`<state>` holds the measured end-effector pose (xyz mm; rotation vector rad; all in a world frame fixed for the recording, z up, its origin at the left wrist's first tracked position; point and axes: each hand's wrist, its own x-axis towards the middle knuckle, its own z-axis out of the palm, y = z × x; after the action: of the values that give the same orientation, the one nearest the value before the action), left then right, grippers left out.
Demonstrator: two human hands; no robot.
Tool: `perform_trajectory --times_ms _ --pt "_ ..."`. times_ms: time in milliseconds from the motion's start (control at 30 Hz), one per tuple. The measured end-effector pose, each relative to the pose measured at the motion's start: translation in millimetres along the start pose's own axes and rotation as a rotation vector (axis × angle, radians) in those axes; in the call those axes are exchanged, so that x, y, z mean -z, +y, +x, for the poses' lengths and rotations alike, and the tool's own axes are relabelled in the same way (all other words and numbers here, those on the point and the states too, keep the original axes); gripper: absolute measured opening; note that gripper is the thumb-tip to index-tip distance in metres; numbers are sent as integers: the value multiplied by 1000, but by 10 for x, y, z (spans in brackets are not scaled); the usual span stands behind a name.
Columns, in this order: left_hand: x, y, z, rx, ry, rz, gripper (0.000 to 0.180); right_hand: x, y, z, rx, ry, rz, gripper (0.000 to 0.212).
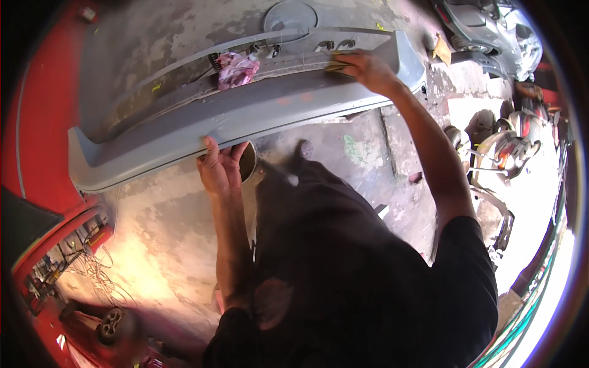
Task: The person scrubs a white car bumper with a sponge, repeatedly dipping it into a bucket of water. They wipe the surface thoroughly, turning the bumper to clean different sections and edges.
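Observation:
A long grey car bumper (196,126) stretches across in front of me, its ends turned up at the left and right. My left hand (219,172) grips its near edge, thumb on top and fingers beneath. At the far edge, right of the middle, my right hand (373,72) presses a thin yellowish pad (341,63) against the bumper; its kind is hard to make out, and the fingers partly cover it. A crumpled pink-and-white cloth or bag (238,70) rests along the far edge, between the two hands.
Red bodywork (52,116) stands at the left, above a red tool cabinet (67,245) with tangled wires. A small wheel (110,325) is at lower left. Grey vehicle parts (491,37) lie at upper right, with more metal parts (497,150) below. A thin hoop (289,21) lies beyond the bumper.

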<state>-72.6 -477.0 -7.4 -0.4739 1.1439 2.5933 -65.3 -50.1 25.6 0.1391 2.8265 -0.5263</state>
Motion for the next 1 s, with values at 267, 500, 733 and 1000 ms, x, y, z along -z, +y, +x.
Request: perform_trajectory --times_ms 267,500,733,1000 --pt "91 -74 40 38 -21 35 56 -424 -1302 120 343 307 -257 41" --pt "-33 -104 56 47 -24 12 59 -15 690 -110 -169 -77 -554 30" --pt "131 -42 18 28 11 38 60 -86 150 -94 85 239 -455 38" --pt "27 -13 41 -11 4 51 64 43 591 -350 19 255 -101 32"
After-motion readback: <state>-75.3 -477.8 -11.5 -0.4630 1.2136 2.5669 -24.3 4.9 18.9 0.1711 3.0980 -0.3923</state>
